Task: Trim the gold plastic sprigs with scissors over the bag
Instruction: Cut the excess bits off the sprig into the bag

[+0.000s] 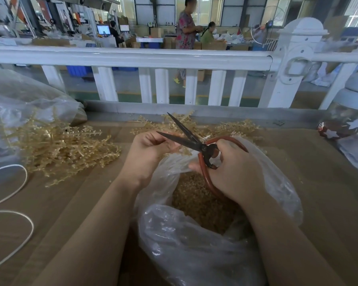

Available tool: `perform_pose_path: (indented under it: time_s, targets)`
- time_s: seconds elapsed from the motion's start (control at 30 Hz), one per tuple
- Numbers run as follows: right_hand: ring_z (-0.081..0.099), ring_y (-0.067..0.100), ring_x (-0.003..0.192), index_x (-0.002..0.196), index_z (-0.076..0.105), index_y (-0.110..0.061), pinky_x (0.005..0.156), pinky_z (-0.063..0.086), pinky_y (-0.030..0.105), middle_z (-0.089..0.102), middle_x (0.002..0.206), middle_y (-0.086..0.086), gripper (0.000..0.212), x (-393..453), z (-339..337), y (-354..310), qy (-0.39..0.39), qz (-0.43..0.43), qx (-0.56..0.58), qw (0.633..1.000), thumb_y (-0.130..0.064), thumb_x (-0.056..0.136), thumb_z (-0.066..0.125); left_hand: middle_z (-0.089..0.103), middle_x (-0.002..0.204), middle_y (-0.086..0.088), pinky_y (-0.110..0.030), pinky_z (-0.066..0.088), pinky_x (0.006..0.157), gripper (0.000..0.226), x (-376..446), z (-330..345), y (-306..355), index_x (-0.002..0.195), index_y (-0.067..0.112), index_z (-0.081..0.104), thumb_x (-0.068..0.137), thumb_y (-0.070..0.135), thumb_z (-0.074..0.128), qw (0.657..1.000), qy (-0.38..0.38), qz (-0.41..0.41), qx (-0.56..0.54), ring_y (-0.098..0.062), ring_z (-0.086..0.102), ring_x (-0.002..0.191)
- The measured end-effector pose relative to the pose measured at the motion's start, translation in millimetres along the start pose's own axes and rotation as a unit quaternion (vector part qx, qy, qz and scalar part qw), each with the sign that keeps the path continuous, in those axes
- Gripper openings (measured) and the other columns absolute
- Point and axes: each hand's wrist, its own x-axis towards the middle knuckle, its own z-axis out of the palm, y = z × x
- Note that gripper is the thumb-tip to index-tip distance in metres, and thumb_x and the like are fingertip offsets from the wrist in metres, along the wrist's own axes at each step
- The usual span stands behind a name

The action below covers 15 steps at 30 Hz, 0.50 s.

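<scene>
Just under both hands the clear plastic bag [205,244] lies open on the table [70,203], its mouth turned up and already holding many gold cuttings [201,203]. I think it sits there so that each trimmed piece falls straight inside.

The right hand [236,172] is curled round the red handles of the scissors [194,141], and the dark blades stand apart, pointing away and to the left. The left hand [147,151], beside the blades, pinches a small gold sprig [184,150] in its fingertips, so the piece is over the bag's mouth and close to the pivot. The sprig is mostly hidden, so I cannot tell where exactly the blades will meet it. A cut seems about to be made.

To the left of the left hand lies a big pile of sprigs [56,147], probably waiting, with a white cord [19,195] near it. Beyond the hands more sprigs [236,126] lie on the table. Behind them runs a white fence [132,56].
</scene>
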Motion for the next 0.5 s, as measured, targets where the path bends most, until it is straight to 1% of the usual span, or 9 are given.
perform_pose_path:
  time_s: [0.1,0.17,0.3,0.37,0.43,0.5]
  targets:
    - [0.04,-0.008,0.06,0.084,0.045,-0.035,0.051,0.03,0.009,0.043,0.071,-0.025,0.056,0.0,-1.1,-1.7,-0.008,0.011,-0.002,1.0,-0.09,0.072,0.046,0.073,0.074,0.001,-0.022,0.052,0.072,0.032,0.2,1.1,0.5,0.075,0.018,0.077,0.086,-0.008,0.063,1.0,-0.008,0.005,-0.002,-0.011,0.066,0.073]
    - [0.038,-0.009,0.059,0.083,0.045,-0.036,0.05,0.027,0.008,0.041,0.069,-0.026,0.055,0.7,-1.2,-2.9,-0.012,0.02,-0.008,1.0,-0.09,0.072,0.046,0.072,0.073,0.0,-0.023,0.053,0.073,0.032,0.8,0.2,-0.2,0.074,0.017,0.076,0.087,-0.009,0.062,1.0,-0.004,0.009,0.001,-0.013,0.065,0.072]
    - [0.042,-0.003,0.053,0.072,0.044,-0.034,0.047,0.032,0.012,0.04,0.06,-0.024,0.062,2.0,-2.6,-5.3,-0.005,0.025,-0.016,1.0,-0.095,0.068,0.034,0.072,0.079,-0.008,-0.027,0.053,0.074,0.017,2.0,-1.0,-2.7,0.081,0.009,0.076,0.085,-0.003,0.065,1.0,0.016,0.006,-0.015,-0.018,0.064,0.075]
    - [0.043,0.0,0.05,0.068,0.042,-0.032,0.045,0.033,0.014,0.042,0.057,-0.021,0.071,2.0,-3.4,-6.5,0.005,0.029,-0.009,1.0,-0.099,0.065,0.02,0.068,0.084,-0.019,-0.028,0.052,0.076,0.007,3.1,-2.7,-4.9,0.086,-0.001,0.072,0.085,0.002,0.067,1.0,0.017,0.006,-0.016,-0.022,0.061,0.076]
    - [0.043,0.001,0.049,0.068,0.043,-0.031,0.045,0.034,0.015,0.041,0.057,-0.02,0.076,1.5,-3.6,-6.7,0.009,0.03,-0.001,0.999,-0.099,0.062,0.01,0.065,0.086,-0.023,-0.027,0.051,0.076,0.019,4.3,-3.7,-8.0,0.09,-0.013,0.067,0.084,0.006,0.068,1.0,0.016,0.012,-0.015,-0.022,0.06,0.076]
    - [0.041,0.001,0.048,0.066,0.045,-0.03,0.045,0.035,0.016,0.04,0.055,-0.02,0.079,1.0,-3.2,-6.5,0.023,0.024,0.0,0.999,-0.1,0.064,0.007,0.065,0.081,-0.018,-0.025,0.05,0.075,0.024,4.8,-4.1,-8.3,0.09,-0.016,0.064,0.084,0.007,0.068,1.0,0.013,0.018,-0.017,-0.017,0.06,0.072]
